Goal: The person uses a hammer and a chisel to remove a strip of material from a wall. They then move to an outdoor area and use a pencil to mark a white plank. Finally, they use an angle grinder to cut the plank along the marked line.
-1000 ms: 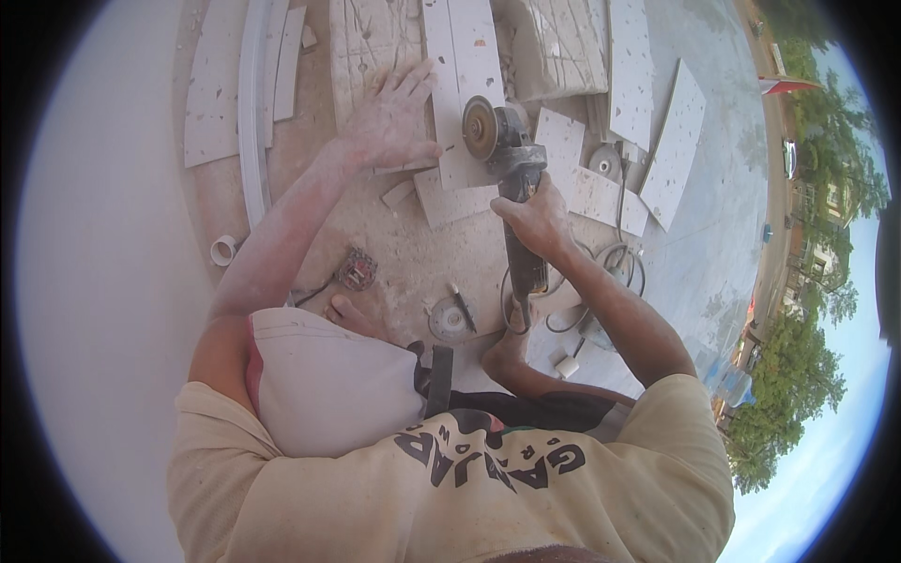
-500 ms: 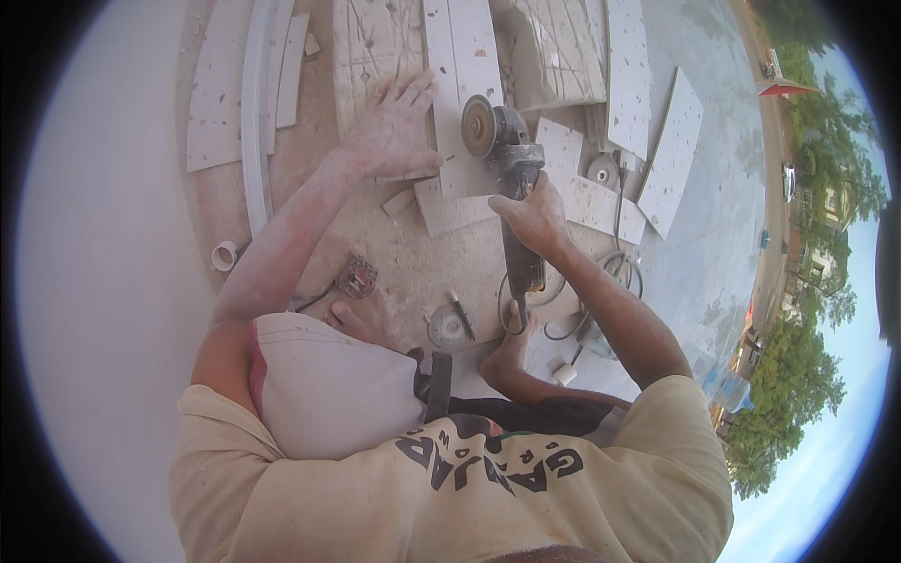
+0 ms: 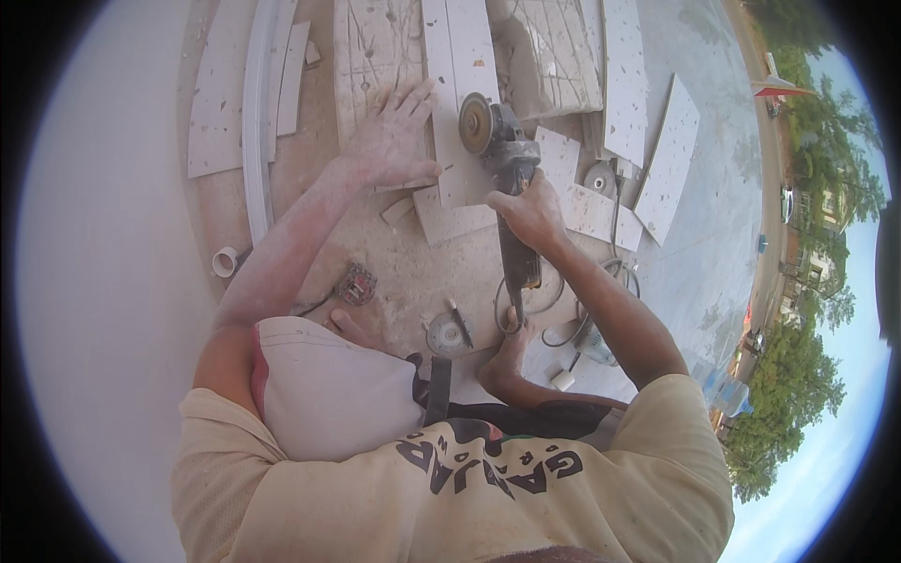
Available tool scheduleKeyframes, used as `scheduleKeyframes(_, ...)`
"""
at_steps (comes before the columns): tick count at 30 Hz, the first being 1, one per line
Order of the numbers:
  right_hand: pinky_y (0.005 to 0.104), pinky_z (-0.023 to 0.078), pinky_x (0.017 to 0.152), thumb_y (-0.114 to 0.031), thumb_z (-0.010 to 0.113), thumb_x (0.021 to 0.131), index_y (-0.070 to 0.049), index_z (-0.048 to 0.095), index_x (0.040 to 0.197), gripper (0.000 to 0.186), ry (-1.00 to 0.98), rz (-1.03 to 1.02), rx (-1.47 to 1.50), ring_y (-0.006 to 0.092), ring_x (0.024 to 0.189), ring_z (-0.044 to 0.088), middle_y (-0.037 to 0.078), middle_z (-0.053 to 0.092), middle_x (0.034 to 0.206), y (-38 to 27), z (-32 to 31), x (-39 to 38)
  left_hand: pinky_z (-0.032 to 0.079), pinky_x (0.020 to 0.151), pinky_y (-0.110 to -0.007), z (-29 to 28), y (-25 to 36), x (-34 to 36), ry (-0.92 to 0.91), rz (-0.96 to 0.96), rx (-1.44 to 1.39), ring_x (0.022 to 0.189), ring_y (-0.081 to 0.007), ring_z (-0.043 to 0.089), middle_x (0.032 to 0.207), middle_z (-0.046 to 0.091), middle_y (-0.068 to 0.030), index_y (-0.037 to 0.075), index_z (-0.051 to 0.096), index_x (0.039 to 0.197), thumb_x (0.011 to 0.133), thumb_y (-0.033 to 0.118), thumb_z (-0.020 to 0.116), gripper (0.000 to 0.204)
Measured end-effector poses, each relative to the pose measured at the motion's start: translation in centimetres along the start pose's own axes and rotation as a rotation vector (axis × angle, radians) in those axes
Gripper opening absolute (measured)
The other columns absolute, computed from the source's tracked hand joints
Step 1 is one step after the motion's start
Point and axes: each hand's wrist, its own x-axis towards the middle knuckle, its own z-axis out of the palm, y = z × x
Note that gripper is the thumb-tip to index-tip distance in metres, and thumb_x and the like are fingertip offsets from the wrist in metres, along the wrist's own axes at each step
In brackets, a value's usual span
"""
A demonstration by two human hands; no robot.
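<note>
My left hand (image 3: 389,136) lies with fingers spread on a long white board (image 3: 450,47) and the edge of a scored, dusty plaster block (image 3: 371,38). My right hand (image 3: 527,206) grips the body of a dark angle grinder (image 3: 511,159); its round disc (image 3: 477,122) is over that board, just right of my left hand. Short white board pieces (image 3: 458,220) lie beneath. Nearer my bare feet lie a loose disc (image 3: 443,338) with a dark pen-like stick (image 3: 460,319) on it, and a red-and-grey object (image 3: 357,281) with a cord.
Speckled white boards (image 3: 216,94) and a pale long channel (image 3: 255,141) lie left, with a short pipe (image 3: 225,263). Right are a second scored block (image 3: 549,66), more boards (image 3: 664,159), another disc (image 3: 600,176), coiled cable (image 3: 610,272) and a plastic bottle (image 3: 723,389). A tree-lined road shows beyond.
The grinder in my right hand has shifted slightly left. My left hand and the surroundings sit a little lower in the picture; both hands keep their hold and position on things.
</note>
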Motion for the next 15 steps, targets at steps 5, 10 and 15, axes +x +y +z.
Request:
scheduleKeyframes(5,0.0437,0.052,0.094,-0.031,0.075,0.069,0.019,0.051,0.118,0.074,-0.010,-0.010,0.016,0.0426,0.103,0.067,0.033,0.066,0.104,0.2,0.2,0.8,0.011,0.129,-0.045,-0.2,0.2,0.0,-0.009,-0.012,-0.002,0.154,-0.0285,0.016,0.167,0.019,-0.0107,0.004,0.026,0.156,0.077,0.046,0.078,0.103)
scheduleKeyframes(10,0.0435,0.052,0.094,-0.030,0.075,0.069,0.017,0.052,0.120,0.073,-0.009,-0.018,0.047,0.0417,0.104,0.067,0.031,0.067,0.106,-0.2,0.2,1.2,0.011,0.129,-0.044,-0.1,0.2,0.1,-0.022,-0.026,0.006,0.155,-0.0276,0.016,0.167,0.018,-0.0107,0.005,0.026,0.157,0.078,0.046,0.077,0.103)
scheduleKeyframes(15,0.0428,0.052,0.094,-0.029,0.074,0.069,0.015,0.052,0.121,0.072,0.004,-0.014,0.058,0.0407,0.104,0.067,0.030,0.068,0.107,-0.8,0.0,1.4,0.010,0.129,-0.044,-0.5,0.4,0.0,-0.022,-0.024,0.018,0.155,-0.0270,0.014,0.167,0.018,-0.0108,0.004,0.026,0.156,0.077,0.045,0.077,0.103)
